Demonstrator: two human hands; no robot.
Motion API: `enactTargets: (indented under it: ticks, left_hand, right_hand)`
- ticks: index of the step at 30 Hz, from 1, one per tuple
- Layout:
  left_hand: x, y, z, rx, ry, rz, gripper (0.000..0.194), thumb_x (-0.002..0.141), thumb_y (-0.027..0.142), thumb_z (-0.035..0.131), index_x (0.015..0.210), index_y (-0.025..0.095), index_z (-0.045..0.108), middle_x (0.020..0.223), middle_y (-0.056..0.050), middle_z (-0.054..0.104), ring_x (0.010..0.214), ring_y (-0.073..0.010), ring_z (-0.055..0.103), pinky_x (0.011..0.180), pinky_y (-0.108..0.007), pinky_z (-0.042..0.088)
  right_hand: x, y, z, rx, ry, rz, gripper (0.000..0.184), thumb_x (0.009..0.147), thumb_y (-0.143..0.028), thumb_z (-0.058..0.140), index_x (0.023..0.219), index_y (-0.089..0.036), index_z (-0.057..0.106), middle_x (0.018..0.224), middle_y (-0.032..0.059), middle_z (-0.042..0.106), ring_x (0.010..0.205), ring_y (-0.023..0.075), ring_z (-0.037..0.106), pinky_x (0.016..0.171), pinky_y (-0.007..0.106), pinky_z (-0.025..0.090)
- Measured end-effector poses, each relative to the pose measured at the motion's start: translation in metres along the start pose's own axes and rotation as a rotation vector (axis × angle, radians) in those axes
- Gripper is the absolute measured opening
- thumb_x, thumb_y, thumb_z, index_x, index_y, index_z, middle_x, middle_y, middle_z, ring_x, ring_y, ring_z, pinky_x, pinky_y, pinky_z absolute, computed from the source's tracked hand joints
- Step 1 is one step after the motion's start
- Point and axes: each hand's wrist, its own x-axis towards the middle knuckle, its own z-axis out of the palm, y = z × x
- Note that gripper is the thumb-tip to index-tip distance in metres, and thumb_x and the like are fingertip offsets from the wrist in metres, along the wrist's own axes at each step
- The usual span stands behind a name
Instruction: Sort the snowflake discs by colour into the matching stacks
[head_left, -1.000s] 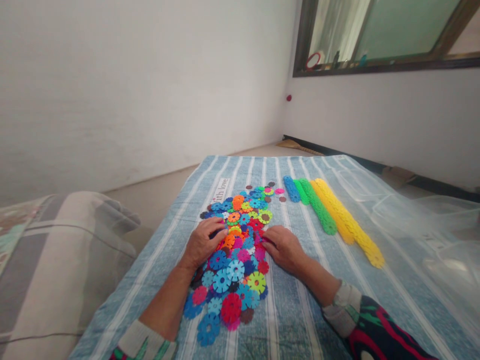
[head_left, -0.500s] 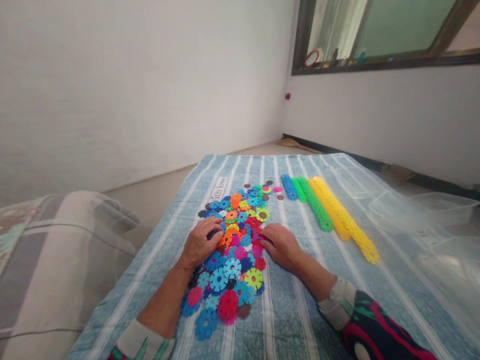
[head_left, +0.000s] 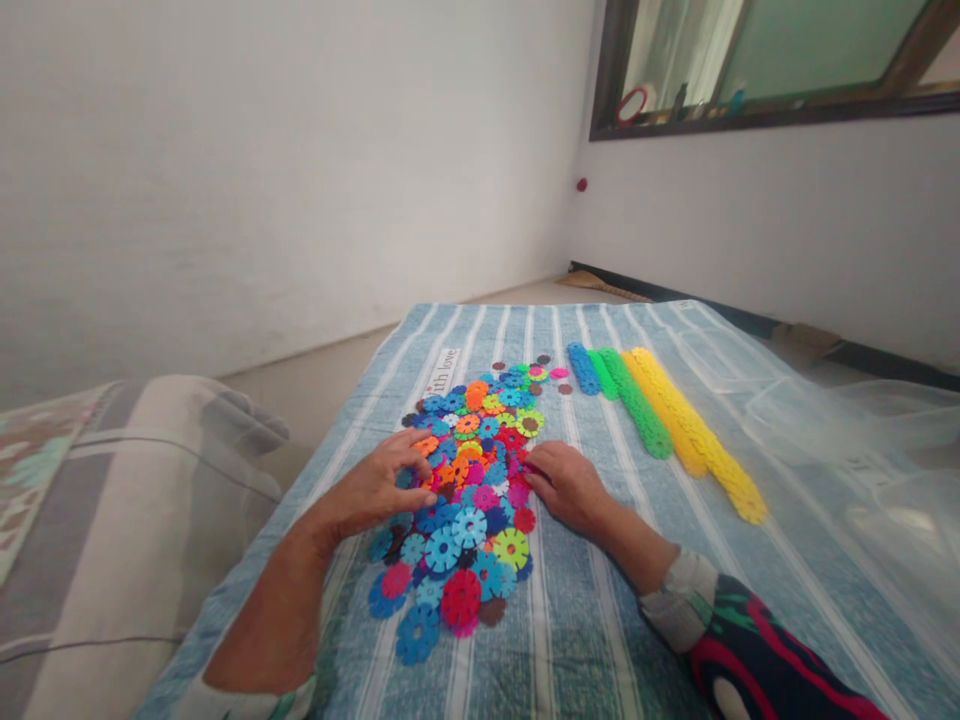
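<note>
A counter (head_left: 600, 640) covered by a blue cloth with white stripes, set near the corner of a pale-walled room. Along its middle lies a loose pile of notched plastic discs (head_left: 469, 525), mixed in colour, with printed lettering (head_left: 444, 370) beside its far left edge. The two hands are apart: the left hand (head_left: 382, 482) rests at the pile's left side, thumb and fingers parted; the right hand (head_left: 570, 485) touches the opposite edge with curled fingers, and whether it grips a disc cannot be told. To the right lie linked rods in blue (head_left: 583, 370), green (head_left: 637, 405) and yellow (head_left: 690, 430). Beyond these are what appear to be clear plastic containers (head_left: 900, 415), their outlines hazy. Surroundings: draped fabric (head_left: 172, 490) at left, bare wall (head_left: 285, 150) behind, and a dark-framed window (head_left: 817, 55) at upper right, with a red-rimmed mirror (head_left: 632, 105) at its sill.
</note>
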Motion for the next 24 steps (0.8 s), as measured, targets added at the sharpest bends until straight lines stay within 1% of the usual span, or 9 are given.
enactTargets:
  ticks: [3,6,10,14,16,20,24]
  left_hand:
    - [-0.005,0.001,-0.005,0.019,-0.029,0.016,0.035,0.058,0.055,0.075,0.075,0.024,0.071,0.136,-0.008,0.054,0.128,-0.0320,0.047,0.105,-0.044,0.040]
    - [-0.005,0.003,-0.002,0.030,-0.067,0.022,0.035,0.055,0.051,0.077,0.077,0.024,0.072,0.135,-0.008,0.055,0.129,-0.0333,0.045,0.105,-0.045,0.040]
    - [-0.003,0.008,0.003,0.026,-0.110,0.018,0.027,0.054,0.044,0.077,0.070,0.023,0.070,0.135,-0.008,0.054,0.128,-0.0337,0.046,0.102,-0.045,0.043]
    - [-0.001,0.011,0.003,0.000,-0.126,-0.018,0.019,0.058,0.039,0.074,0.061,0.022,0.066,0.135,-0.009,0.055,0.128,-0.0337,0.047,0.102,-0.046,0.042]
    - [0.000,0.012,0.000,-0.034,-0.116,-0.024,0.019,0.061,0.039,0.072,0.059,0.022,0.065,0.133,-0.009,0.057,0.127,-0.0332,0.048,0.103,-0.047,0.042]
    - [0.001,0.016,-0.006,-0.169,-0.055,-0.005,0.025,0.068,0.046,0.067,0.059,0.022,0.065,0.127,-0.007,0.062,0.122,-0.0303,0.053,0.102,-0.045,0.042]
    - [0.005,0.028,-0.003,-0.267,0.029,-0.066,0.034,0.073,0.051,0.064,0.058,0.021,0.063,0.126,-0.007,0.063,0.118,-0.0299,0.057,0.101,-0.045,0.044]
  right_hand:
    - [0.000,0.001,0.000,0.022,0.000,-0.008,0.011,0.091,-0.023,0.052,0.091,-0.020,0.063,0.086,0.0058,0.061,0.083,0.0185,0.052,0.074,0.030,0.038]
    - [0.000,0.001,0.000,0.023,-0.001,-0.005,0.011,0.091,-0.023,0.052,0.092,-0.019,0.063,0.088,0.0058,0.061,0.084,0.0181,0.052,0.075,0.030,0.038]
    - [0.000,0.001,0.001,0.001,-0.003,0.006,0.012,0.092,-0.024,0.052,0.089,-0.019,0.062,0.086,0.0055,0.060,0.082,0.0178,0.051,0.074,0.030,0.038]
    - [0.000,-0.001,0.000,-0.017,0.005,0.005,0.012,0.092,-0.024,0.052,0.086,-0.019,0.062,0.084,0.0048,0.059,0.081,0.0174,0.050,0.073,0.029,0.037]
    - [0.000,-0.001,-0.001,-0.019,0.009,0.001,0.011,0.091,-0.023,0.053,0.086,-0.019,0.062,0.083,0.0046,0.059,0.081,0.0175,0.050,0.073,0.029,0.037]
    - [0.000,-0.001,-0.001,-0.007,0.008,-0.003,0.009,0.090,-0.021,0.054,0.086,-0.019,0.061,0.082,0.0044,0.059,0.080,0.0175,0.050,0.073,0.029,0.037]
    - [0.000,0.000,0.001,-0.008,0.009,0.009,0.008,0.090,-0.022,0.054,0.087,-0.020,0.061,0.084,0.0046,0.059,0.081,0.0177,0.051,0.073,0.029,0.037]
